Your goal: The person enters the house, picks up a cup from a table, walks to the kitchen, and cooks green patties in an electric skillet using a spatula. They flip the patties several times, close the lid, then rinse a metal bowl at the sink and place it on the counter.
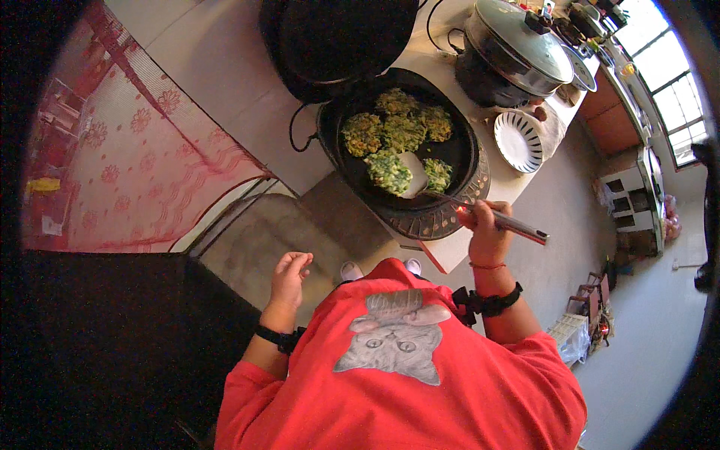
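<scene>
My right hand (487,228) grips the handle of a metal spatula (514,225). The spatula's flat blade (414,175) lies in a round black electric griddle (467,169), against the right side of a pale green vegetable patty (388,173). A smaller green patty (437,175) sits just right of the blade. Farther back in the pan are several browned patties (404,133), close together or touching. Empty and loosely curled, with slight gaps between the fingers, my left hand (289,275) hangs in the air left of my body, away from the griddle.
The griddle's dark lid (337,39) stands raised behind it. To the right are a white plate with dark rim marks (518,142) and a large pot with a glass lid (517,50). A pink patterned cloth cover (140,157) is at the left. Cabinets (610,112) line the far right.
</scene>
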A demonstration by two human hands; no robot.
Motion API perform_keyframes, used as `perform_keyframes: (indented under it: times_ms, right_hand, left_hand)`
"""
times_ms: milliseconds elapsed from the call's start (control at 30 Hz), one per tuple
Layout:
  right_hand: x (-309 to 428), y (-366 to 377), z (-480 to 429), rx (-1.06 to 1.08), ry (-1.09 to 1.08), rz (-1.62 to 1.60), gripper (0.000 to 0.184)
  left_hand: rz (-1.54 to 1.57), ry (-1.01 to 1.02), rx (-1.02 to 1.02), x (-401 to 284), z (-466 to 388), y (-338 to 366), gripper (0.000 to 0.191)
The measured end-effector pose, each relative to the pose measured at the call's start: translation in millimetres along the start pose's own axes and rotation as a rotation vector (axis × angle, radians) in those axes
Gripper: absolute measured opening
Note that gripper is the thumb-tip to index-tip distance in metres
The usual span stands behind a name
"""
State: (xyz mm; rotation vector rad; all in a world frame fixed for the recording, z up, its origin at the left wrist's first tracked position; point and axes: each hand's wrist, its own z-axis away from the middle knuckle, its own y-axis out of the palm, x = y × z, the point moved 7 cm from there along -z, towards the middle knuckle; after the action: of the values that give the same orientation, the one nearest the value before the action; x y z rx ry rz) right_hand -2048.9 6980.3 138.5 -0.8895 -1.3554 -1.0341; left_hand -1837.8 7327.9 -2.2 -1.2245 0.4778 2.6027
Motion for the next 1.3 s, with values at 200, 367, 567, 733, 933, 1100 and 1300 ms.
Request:
perform_keyframes:
  times_ms: [200,367,567,733,933,1100,1300]
  right_hand:
    - [34.0,0.5,-35.6,0.113,-0.374,0.164,0.012]
    - [40.8,29.8,3.1,0.565,-0.974,0.661,0.015]
    - [23.7,19.0,39.1,0.882,-0.943,0.656,0.029]
    - [30.1,16.2,43.6,0.795,-0.861,0.594,0.028]
    - [57.3,1.9,47.6,0.753,-0.9,0.535,0.024]
    - [58.1,-8.2,50.4,0.958,-0.794,0.642,0.013]
    - [42.4,1.8,42.9,1.041,-0.855,0.649,0.023]
  left_hand:
    - [-0.043,0.019,-0.01,0.1,2.0,15.6,0.007]
    - [-0.027,0.026,0.012,4.7,3.9,22.0,0.007]
    - [-0.047,-0.018,-0.01,14.2,10.2,22.2,0.006]
    - [-0.059,-0.03,0.006,18.5,11.3,26.9,0.007]
    - [-0.052,-0.005,0.017,18.8,12.8,26.9,0.008]
    - [-0.017,-0.014,-0.003,21.6,19.1,20.3,0.007]
    - [-0.05,-0.043,-0.054,27.4,19.8,11.2,0.008]
